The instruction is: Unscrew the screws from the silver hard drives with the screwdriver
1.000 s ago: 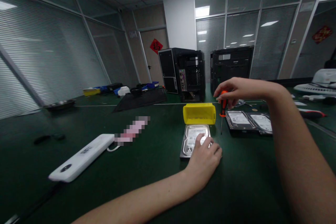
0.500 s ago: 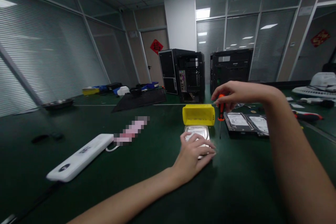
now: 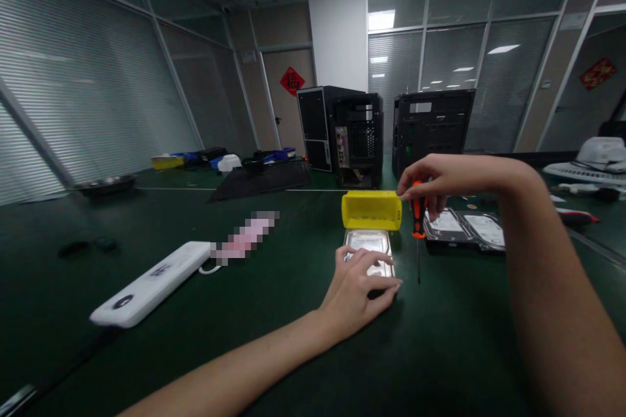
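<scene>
A silver hard drive (image 3: 368, 241) lies on the dark green table. Over its near part is my left hand (image 3: 359, 277), gripping it with bent fingers that hide some of the label. To the right, my right hand (image 3: 430, 186) holds an orange and black screwdriver (image 3: 419, 218) by the top of its handle. Its shaft points straight down, beside the drive and apart from it. Just behind the drive, a yellow bin (image 3: 372, 210) faces me with its open side. More hard drives (image 3: 484, 230) lie side by side to the right, partly behind my right arm.
Black computer cases (image 3: 359, 137) stand at the back, with another case (image 3: 433, 124) to their right. A white power strip (image 3: 154, 283) lies at left, beside a blurred-out pinkish item (image 3: 247, 238). Red-handled pliers (image 3: 577, 216) and a white cap (image 3: 604, 156) are at far right.
My right hand has brought the screwdriver slightly right and lower, towards me. My left hand stays on the hard drive. The view has tilted a little.
</scene>
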`<state>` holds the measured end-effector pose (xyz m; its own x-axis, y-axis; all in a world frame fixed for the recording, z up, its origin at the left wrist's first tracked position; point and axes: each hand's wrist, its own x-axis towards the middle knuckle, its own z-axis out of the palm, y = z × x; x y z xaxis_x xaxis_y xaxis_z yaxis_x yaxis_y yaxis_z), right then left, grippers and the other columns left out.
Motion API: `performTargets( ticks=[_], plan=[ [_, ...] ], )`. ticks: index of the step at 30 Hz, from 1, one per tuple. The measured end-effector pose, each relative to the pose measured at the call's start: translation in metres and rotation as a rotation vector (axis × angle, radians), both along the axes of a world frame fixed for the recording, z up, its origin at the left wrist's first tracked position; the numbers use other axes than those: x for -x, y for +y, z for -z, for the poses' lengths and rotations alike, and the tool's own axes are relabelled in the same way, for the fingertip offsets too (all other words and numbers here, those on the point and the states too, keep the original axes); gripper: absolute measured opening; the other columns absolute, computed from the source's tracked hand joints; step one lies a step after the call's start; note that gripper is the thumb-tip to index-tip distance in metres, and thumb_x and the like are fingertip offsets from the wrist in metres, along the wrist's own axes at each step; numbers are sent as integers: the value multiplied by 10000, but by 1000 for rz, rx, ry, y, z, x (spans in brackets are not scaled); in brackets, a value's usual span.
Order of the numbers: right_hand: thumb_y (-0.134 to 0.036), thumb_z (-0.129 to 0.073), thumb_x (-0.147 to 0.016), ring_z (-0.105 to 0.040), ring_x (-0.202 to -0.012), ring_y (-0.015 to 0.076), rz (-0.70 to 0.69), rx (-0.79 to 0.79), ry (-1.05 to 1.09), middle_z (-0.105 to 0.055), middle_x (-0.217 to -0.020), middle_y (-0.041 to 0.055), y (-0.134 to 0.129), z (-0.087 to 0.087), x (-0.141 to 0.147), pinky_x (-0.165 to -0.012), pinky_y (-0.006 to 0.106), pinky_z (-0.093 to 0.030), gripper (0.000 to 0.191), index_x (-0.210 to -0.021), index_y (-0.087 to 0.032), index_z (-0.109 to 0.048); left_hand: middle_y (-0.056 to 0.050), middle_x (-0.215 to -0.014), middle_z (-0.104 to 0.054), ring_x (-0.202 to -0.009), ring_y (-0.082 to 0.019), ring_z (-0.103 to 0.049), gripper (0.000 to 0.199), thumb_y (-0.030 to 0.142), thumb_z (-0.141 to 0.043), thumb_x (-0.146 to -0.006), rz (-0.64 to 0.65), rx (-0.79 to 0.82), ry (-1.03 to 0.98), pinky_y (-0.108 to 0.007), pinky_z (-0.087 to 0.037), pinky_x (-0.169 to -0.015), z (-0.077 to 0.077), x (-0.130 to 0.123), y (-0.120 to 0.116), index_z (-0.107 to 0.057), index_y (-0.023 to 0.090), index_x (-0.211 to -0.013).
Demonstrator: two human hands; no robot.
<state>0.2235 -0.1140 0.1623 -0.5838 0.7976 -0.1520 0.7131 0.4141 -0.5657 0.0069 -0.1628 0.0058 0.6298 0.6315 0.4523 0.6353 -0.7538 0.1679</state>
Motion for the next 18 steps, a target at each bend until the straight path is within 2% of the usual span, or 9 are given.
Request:
performTargets(
  ticks=[7, 18],
  plan=[
    [-424, -503, -804, -649, -691, 138, 44, 52, -30, -661, -907, 95, 0, 4, 7, -634, 252, -535, 374, -1012, -121, -569, 7, -1285, -468, -1040, -192, -476, 207, 311, -489, -880, 9, 21, 31, -414, -240, -904, 2, -1, 2, -651, 321, -1009],
    [-349, -496, -816, -637, -646, 124, 48, 82, -86, -657, -880, 84, -3, 5, 19, -567, 223, -507, 279, -966, -123, -558, 15, -1203, -524, -1107, -204, -439, 210, 281, -517, -860, 20, 77, -20, -416, -266, -923, 1, 1, 3, -639, 329, -1024]
  ],
)
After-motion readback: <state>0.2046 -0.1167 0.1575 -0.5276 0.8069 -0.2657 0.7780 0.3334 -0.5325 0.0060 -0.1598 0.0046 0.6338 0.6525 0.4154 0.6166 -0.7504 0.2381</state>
